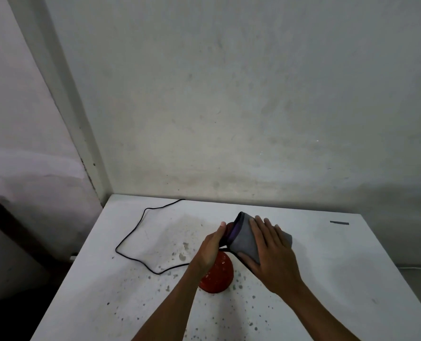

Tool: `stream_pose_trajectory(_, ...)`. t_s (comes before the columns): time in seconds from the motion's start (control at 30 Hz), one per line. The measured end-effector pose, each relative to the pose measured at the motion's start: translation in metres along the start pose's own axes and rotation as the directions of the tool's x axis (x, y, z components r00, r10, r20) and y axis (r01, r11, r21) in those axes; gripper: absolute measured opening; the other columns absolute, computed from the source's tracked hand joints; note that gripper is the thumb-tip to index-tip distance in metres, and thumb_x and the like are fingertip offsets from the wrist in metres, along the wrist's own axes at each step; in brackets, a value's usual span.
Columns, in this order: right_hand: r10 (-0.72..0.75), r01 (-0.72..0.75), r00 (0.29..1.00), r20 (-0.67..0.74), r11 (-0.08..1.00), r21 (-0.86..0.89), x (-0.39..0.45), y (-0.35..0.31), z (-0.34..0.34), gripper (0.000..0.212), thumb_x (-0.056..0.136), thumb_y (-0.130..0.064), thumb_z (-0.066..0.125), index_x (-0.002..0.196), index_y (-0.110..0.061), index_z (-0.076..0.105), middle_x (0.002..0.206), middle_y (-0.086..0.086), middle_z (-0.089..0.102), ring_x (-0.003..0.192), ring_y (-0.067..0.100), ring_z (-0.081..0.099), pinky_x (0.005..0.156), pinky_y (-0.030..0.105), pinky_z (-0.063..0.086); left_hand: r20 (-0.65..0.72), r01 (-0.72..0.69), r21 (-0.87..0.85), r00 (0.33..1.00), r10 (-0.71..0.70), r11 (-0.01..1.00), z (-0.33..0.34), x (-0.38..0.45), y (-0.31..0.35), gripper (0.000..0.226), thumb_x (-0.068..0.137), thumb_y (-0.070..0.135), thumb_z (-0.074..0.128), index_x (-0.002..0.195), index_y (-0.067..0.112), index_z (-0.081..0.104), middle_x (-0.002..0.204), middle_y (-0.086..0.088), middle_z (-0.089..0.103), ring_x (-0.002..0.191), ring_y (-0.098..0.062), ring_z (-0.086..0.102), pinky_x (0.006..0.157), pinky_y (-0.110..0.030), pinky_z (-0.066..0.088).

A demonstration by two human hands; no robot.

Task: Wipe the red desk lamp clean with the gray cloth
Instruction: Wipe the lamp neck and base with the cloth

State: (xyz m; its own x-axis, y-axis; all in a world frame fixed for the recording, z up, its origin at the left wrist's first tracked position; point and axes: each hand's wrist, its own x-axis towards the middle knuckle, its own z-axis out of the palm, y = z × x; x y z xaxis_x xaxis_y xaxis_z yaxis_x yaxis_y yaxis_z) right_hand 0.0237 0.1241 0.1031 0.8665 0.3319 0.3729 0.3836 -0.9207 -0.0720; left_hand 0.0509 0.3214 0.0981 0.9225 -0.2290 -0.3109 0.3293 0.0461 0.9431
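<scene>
1. Nearest to the camera, the two forearms reach forward over the white counter (352,254), which is speckled with dark spots around the work place.

2. The round red base of the desk lamp (218,274) stands on the counter, just below and between the two hands. Pale flecks show on it, so I judge the base is not yet clean and needs its own pass later.

3. The left hand (210,249) holds the lamp head from the left side, with the thumb up near its top; its grip is closed on the lamp. It should hold firmly, so that the head does not swing under pressure.

4. The right hand (266,247) lies flat, fingers spread, and presses the gray cloth (247,238) onto the lamp head. A purple edge shows at the cloth's left side. This grip is not a pinch but an open palm on the cloth. To wipe well, I would keep the cloth wrapped over the curve and slide it in long strokes.

5. Farther away, the black cord (140,227) loops on the counter toward the wall (229,94). It is better not to pull it tight.
</scene>
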Motion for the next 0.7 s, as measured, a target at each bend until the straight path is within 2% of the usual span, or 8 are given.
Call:
stream_pose_trajectory(0.1,0.026,-0.029,0.997,0.074,0.999,0.039,-0.006,0.027,-0.008,0.088,0.095,-0.078,0.041,0.156,-0.014,0.039,0.159,0.008,0.046,0.148,0.029,0.044,0.121,0.05,0.036,0.017,0.008,0.016,1.0,-0.009,1.0,0.0,0.0,0.001,0.057,0.102,0.057,0.03,0.111,0.023,0.074,0.111,0.0,0.075,0.109,-0.009,0.068,0.113,-0.037,0.04)
stream_pose_trajectory(0.2,0.09,-0.126,0.981,0.171,0.97,0.209,-0.011,0.051,-0.014,0.091,0.091,-0.084,0.04,0.16,-0.026,0.029,0.165,0.001,0.037,0.153,0.021,0.033,0.126,0.046,0.028,0.041,0.011,0.029,0.999,-0.012,1.0,-0.001,0.0,0.002,0.058,0.103,0.056,0.027,0.106,0.023,0.076,0.107,0.005,0.077,0.107,-0.005,0.068,0.109,-0.032,0.037)
stream_pose_trajectory(0.3,0.093,-0.175,0.966,0.243,0.922,0.344,-0.009,0.06,-0.016,0.091,0.086,-0.09,0.036,0.156,-0.035,0.018,0.166,-0.003,0.03,0.154,0.021,0.031,0.128,0.046,0.025,0.035,0.03,0.008,0.999,-0.03,1.0,0.0,0.001,0.001,0.054,0.101,0.056,0.03,0.107,0.026,0.075,0.108,0.008,0.076,0.106,-0.001,0.067,0.105,-0.028,0.038)
stream_pose_trajectory(0.43,0.053,-0.091,0.979,0.198,0.978,0.187,0.005,0.045,-0.011,0.092,0.091,-0.084,0.039,0.161,-0.026,0.025,0.168,-0.002,0.029,0.156,0.02,0.025,0.128,0.047,0.024,0.037,0.002,0.009,0.999,-0.003,1.0,0.001,0.003,-0.002,0.058,0.099,0.059,0.031,0.114,0.024,0.075,0.114,0.002,0.075,0.113,-0.011,0.066,0.113,-0.037,0.036)
stream_pose_trajectory(0.53,0.009,-0.036,0.987,0.161,0.986,0.162,0.008,0.038,-0.011,0.085,0.096,-0.078,0.036,0.16,-0.023,0.03,0.166,-0.002,0.034,0.156,0.02,0.027,0.126,0.049,0.026,0.022,0.002,0.02,1.0,-0.003,1.0,-0.001,0.002,-0.001,0.06,0.096,0.064,0.035,0.117,0.024,0.073,0.115,0.002,0.074,0.113,-0.011,0.066,0.113,-0.039,0.038)
stream_pose_trajectory(0.63,-0.043,0.026,0.993,0.109,0.987,0.158,-0.004,0.039,-0.011,0.07,0.105,-0.066,0.033,0.162,-0.026,0.025,0.167,-0.005,0.028,0.157,0.02,0.026,0.128,0.047,0.024,0.02,0.015,0.066,1.0,-0.016,0.998,-0.007,-0.002,-0.005,0.064,0.085,0.077,0.041,0.117,0.029,0.07,0.115,0.008,0.073,0.11,-0.004,0.065,0.104,-0.033,0.041)
stream_pose_trajectory(0.7,-0.091,0.083,0.994,0.059,0.987,0.137,-0.016,0.037,-0.012,0.064,0.108,-0.056,0.033,0.163,-0.025,0.023,0.169,-0.002,0.025,0.158,0.02,0.021,0.128,0.047,0.022,0.0,0.015,0.092,1.0,-0.015,0.996,-0.013,-0.006,-0.008,0.061,0.086,0.073,0.041,0.112,0.027,0.071,0.111,0.012,0.073,0.102,0.005,0.064,0.094,-0.027,0.039)
